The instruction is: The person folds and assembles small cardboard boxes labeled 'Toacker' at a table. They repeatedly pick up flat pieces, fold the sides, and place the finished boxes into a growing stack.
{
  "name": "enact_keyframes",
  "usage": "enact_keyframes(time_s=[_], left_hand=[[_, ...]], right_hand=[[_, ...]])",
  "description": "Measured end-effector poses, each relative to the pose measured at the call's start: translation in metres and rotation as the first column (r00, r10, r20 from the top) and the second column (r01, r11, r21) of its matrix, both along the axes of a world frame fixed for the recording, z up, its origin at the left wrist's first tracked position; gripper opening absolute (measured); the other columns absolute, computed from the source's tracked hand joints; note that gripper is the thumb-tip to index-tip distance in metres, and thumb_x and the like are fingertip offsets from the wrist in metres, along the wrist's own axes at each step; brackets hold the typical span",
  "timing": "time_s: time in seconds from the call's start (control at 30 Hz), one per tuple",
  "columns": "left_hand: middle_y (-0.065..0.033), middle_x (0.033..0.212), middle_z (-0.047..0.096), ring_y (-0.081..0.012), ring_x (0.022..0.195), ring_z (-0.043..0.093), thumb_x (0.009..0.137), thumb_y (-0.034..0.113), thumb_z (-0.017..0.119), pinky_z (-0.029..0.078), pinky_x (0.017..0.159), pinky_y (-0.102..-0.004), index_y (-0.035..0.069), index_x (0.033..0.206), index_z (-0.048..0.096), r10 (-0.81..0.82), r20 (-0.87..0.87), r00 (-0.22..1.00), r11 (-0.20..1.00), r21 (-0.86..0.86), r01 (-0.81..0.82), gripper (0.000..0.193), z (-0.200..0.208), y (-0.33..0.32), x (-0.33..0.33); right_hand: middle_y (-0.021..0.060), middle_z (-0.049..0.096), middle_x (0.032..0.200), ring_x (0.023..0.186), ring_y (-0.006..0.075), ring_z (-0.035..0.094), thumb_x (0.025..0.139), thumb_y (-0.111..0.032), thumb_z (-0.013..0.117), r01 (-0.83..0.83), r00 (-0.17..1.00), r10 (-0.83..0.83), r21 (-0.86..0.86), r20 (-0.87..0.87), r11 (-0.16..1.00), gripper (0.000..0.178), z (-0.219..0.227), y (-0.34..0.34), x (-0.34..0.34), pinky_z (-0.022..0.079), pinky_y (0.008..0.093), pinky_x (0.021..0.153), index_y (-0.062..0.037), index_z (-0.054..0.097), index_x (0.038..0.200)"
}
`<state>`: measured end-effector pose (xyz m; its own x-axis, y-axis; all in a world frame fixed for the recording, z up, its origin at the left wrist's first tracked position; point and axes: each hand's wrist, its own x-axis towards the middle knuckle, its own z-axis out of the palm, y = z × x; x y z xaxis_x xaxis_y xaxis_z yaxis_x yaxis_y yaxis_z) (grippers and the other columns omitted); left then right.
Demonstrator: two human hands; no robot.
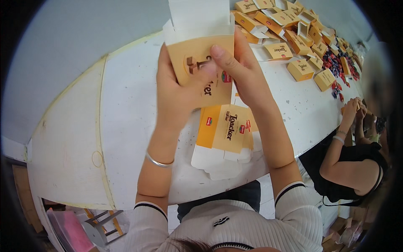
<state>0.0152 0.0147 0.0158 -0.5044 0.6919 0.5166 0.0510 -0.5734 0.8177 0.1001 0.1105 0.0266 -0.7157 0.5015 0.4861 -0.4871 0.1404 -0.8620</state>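
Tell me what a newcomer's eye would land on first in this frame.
Both hands, left hand and right hand, hold up a yellow carton blank at centre. A stack of flat blanks lies below it on the white table; folded boxes crowd the far right end.

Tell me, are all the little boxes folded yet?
Not yet. Done: many folded boxes lie at the far end of the table. In hand: the left hand and right hand hold one flat box. Left: a stack of flat boxes waits below the hands.
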Motion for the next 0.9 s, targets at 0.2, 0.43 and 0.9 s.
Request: enact_keyframes(time_s=[0.2, 0.43, 0.9], left_hand=[[-0.0059, 0.119, 0.046, -0.0185, 0.111, 0.043, 0.09, 0.029, 0.039, 0.033, 0.094, -0.0325, 0.003, 0.123, 0.039, -0.164, 0.373, 0.913, 0.986, 0.063, 0.152, 0.042, 0.004, -0.006, -0.013], [-0.0045, 0.115, 0.046, -0.0154, 0.107, 0.044, 0.079, 0.005, 0.04, 0.036, 0.089, -0.032, 0.005, 0.12, 0.04, 0.005, 0.347, 0.938, 0.999, 0.047, -0.022, 0.041, 0.004, -0.005, -0.009], [-0.0047, 0.107, 0.049, -0.0126, 0.092, 0.046, 0.078, 0.0, 0.054, 0.041, 0.073, -0.0261, 0.006, 0.102, 0.052, -0.192, 0.082, 0.978, 0.979, 0.081, 0.185, 0.024, 0.006, -0.004, 0.01]], right_hand=[[0.0096, 0.043, 0.119, 0.109, 0.0154, 0.042, 0.084, -0.041, 0.054, -0.092, 0.995, 0.083, 0.165, 0.061, 0.982, 0.068, -0.014, 0.0, -0.006, 0.036, 0.0281, 0.09, -0.0049, 0.024, 0.133], [0.0039, 0.049, 0.115, 0.108, 0.0123, 0.044, 0.086, -0.045, 0.037, -0.174, 0.971, 0.197, -0.169, 0.133, 0.97, 0.056, -0.01, -0.008, -0.004, 0.035, 0.026, 0.089, -0.0071, 0.037, 0.127], [0.0103, 0.058, 0.096, 0.087, 0.0176, 0.056, 0.069, 0.006, 0.038, -0.102, 0.959, 0.06, -0.14, -0.278, 0.985, 0.029, -0.01, 0.014, -0.002, 0.046, 0.0282, 0.075, 0.0016, 0.064, 0.079]])
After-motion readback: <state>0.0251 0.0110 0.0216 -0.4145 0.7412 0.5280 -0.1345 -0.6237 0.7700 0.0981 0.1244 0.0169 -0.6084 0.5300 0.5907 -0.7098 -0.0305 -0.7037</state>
